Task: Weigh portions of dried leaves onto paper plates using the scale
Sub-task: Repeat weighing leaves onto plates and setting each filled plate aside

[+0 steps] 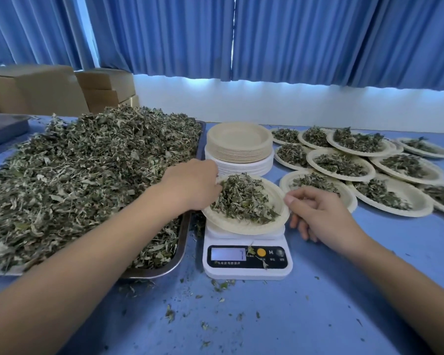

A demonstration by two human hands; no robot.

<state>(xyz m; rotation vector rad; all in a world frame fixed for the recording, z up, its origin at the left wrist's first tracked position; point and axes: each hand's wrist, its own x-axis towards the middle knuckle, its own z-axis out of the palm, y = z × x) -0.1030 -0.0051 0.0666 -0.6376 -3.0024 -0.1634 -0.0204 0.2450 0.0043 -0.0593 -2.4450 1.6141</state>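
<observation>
Head view: the plate (244,228) of leaves (241,201) is sat on the scale (248,274), between both hands. Its right rim is pinched by the right hand (323,216), thumb on top, fingers (301,228) curled below. The left hand (190,187) is laid against the left rim, over the tray (182,242). Its fingertips are hidden, so their spread can't be told.

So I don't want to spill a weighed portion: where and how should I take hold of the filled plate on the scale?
Probably the filled plate by its bare rim, gripped at both sides, left and right, thumbs on top. The leaves heap in its middle, leaving the rim free, and the stack of empty plates crowds the far side.
</observation>
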